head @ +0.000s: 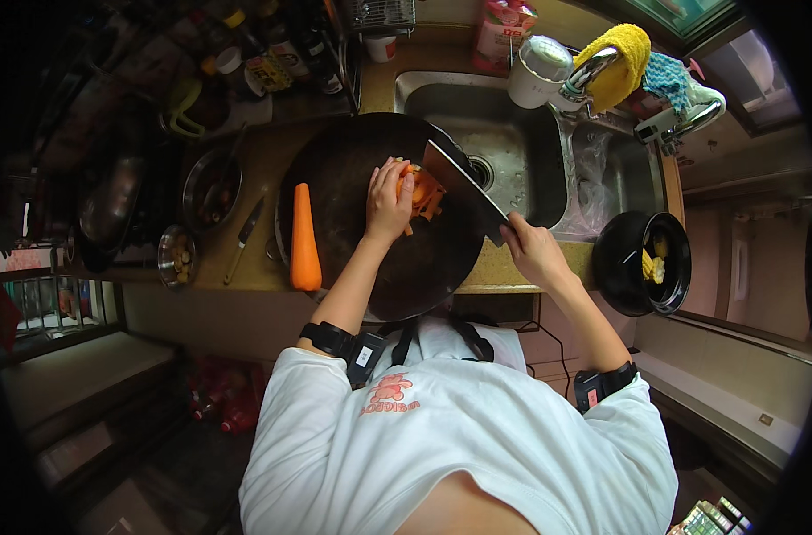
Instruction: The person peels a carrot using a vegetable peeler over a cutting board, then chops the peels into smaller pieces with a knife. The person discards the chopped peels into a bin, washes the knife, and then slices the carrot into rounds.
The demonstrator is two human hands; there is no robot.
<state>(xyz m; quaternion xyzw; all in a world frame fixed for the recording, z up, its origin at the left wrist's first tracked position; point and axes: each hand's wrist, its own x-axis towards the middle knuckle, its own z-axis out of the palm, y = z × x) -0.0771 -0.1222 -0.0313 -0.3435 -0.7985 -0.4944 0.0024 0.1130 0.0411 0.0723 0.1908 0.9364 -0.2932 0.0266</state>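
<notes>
On the round dark chopping board (352,154), my left hand (388,204) cups a heap of cut carrot pieces and peelings (425,197); its fingers rest on top and hide part of the heap. My right hand (534,251) grips the handle of a cleaver (461,180), whose broad blade is tilted beside the heap and reaches toward the sink. Whether the blade touches the board cannot be told. A whole peeled carrot (304,241) lies on the board's left part, apart from both hands.
The steel sink (439,79) lies behind the board. A black pot (613,267) with corn pieces (653,264) stands right at the counter's edge. Left are a small knife (249,227), a metal bowl with food chunks (177,257) and a larger steel bowl (212,187). Bottles (282,57) stand at the back left.
</notes>
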